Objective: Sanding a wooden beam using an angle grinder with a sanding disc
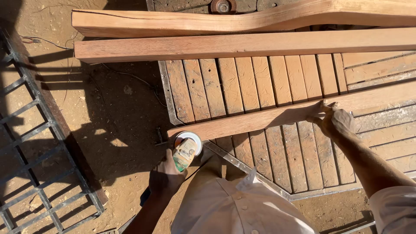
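You stand in an open-air carpentry yard on bare, sunlit dirt (pixel 117 112). Sawn timber planks (pixel 242 43) lie across a slatted wooden work table (pixel 242 86) with a metal frame, an angle grinder (pixel 185 151) meets the end of one plank, and a welded steel grille (pixel 30 143) rests nearby.

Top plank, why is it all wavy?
The top plank has a wavy, uneven lower edge and a crack along its left end, unlike the straight plank below it. The plank under the right hand looks straight too.
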